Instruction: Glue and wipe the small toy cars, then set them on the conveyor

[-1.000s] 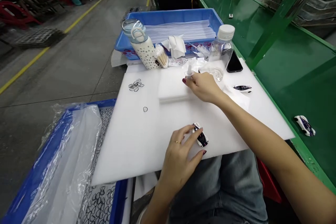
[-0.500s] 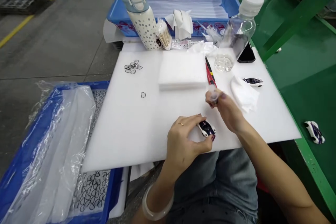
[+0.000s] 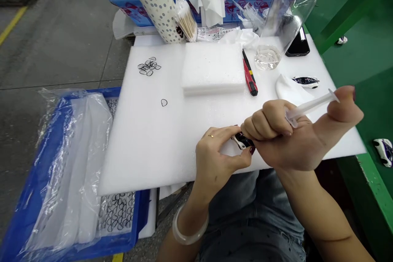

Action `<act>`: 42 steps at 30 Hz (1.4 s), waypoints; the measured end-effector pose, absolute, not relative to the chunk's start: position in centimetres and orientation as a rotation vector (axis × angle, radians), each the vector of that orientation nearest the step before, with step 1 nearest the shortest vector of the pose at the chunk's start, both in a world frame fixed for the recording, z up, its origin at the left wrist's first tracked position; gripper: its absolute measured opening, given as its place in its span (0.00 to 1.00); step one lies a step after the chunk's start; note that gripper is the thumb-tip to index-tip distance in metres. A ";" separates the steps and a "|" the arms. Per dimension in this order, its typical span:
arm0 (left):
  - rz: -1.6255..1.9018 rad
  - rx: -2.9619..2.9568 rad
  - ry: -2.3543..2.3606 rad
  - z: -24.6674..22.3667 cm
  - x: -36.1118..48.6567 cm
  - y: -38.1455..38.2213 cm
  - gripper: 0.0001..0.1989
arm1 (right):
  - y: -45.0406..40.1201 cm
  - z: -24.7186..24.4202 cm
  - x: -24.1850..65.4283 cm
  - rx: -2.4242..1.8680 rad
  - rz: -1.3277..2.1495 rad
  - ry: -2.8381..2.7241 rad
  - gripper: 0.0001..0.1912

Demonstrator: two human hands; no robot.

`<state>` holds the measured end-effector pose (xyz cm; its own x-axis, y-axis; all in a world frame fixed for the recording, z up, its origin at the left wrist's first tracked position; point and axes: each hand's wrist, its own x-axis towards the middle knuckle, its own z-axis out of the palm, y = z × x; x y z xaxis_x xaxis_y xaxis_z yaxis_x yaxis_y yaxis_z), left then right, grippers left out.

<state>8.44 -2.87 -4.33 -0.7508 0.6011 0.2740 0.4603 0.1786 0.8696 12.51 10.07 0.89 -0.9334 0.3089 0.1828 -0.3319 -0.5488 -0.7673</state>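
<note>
Between the thumb and fingers of my left hand [image 3: 216, 157] is a small white and dark toy car [image 3: 242, 141], near the front edge of the white foam board [image 3: 138, 143]. My right hand [image 3: 291, 135] is wrapped round a clear plastic syringe [image 3: 311, 106], its thumb at the plunger's end. The syringe's tip is hidden behind the fingers, close above the car. Black rings [image 3: 149, 66] lie in a loose group at the board's left, with one single ring [image 3: 164, 102] nearer me. A foam block [image 3: 213, 67] sits behind my hands.
A red and black cutter [image 3: 250, 73], a clear bottle [image 3: 288, 12], a phone [image 3: 298, 45], a white cloth [image 3: 290, 90] and another car [image 3: 306, 82] are at the right. A dotted flask [image 3: 159, 8] and cotton swabs [image 3: 186, 20] stand behind. Blue trays [image 3: 143, 217] flank the board.
My right hand has come nearer the left hand and the car, its thumb now raised to the plunger's end. My left hand still grips the car. The view has tilted downward.
</note>
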 end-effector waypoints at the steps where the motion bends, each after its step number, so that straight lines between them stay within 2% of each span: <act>1: 1.625 1.044 2.309 -4.3 8.4 -2.9 0.11 | 10.1 1.0 12.5 0.029 2.480 -1.260 0.36; 12: 1.600 1.066 2.338 -4.3 8.4 -2.9 0.11 | 9.7 1.1 12.8 -0.026 2.362 -1.318 0.35; 21: 1.598 1.048 2.335 -3.9 8.3 -2.8 0.09 | 9.2 2.1 13.8 -0.284 2.308 -1.393 0.36; 28: 1.615 1.045 2.329 -3.9 8.4 -2.8 0.10 | 8.7 0.9 13.6 -0.289 2.217 -1.397 0.27; 32: 1.596 1.044 2.339 -4.0 8.5 -2.8 0.10 | 8.4 1.3 14.0 -0.240 2.186 -1.379 0.28; 36: 1.543 1.095 2.359 -4.5 8.5 -3.0 0.14 | 9.4 3.6 12.8 -0.265 2.109 -1.399 0.32; 38: 1.504 1.161 2.354 -4.7 8.6 -3.3 0.17 | 10.5 4.2 10.4 -0.144 2.011 -1.397 0.31; 40: 1.457 1.245 2.350 -4.9 8.6 -3.7 0.20 | 11.9 3.6 7.0 -0.018 1.884 -1.374 0.31; 42: 1.407 1.331 2.344 -5.0 8.5 -4.1 0.23 | 13.4 2.3 3.8 -0.069 1.802 -1.544 0.29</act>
<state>8.53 -4.13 -5.05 -0.6126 0.7200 0.3261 0.6264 0.1907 0.7558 3.79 13.41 2.26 -0.7182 0.5599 0.4133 -0.4944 0.0074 -0.8692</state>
